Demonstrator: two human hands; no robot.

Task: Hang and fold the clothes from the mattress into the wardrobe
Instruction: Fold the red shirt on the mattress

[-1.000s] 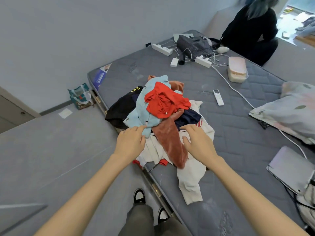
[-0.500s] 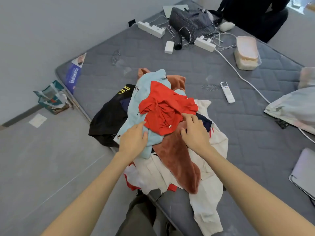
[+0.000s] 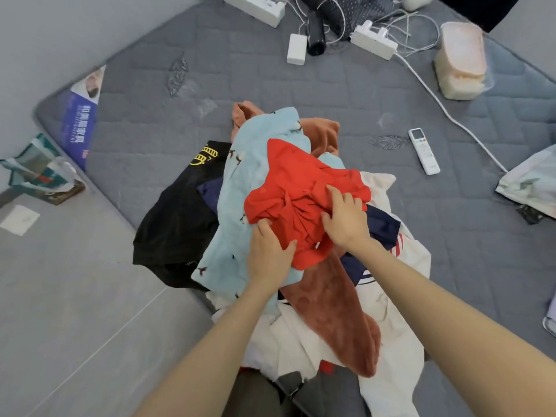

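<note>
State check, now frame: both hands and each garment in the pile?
red garment: crumpled, atop pile.
left hand: pinches its near edge.
right hand: laid on it, grip unclear.
light blue garment: bunched beneath the red.
black garment: spread, hanging off mattress edge.
rust towel: draped over white garment.

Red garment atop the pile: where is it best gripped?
Probably the bunched near edge of the red garment, coming from the near side. It lies crumpled on top of the light blue garment, uncovered, so a grip there should lift it free.
</note>
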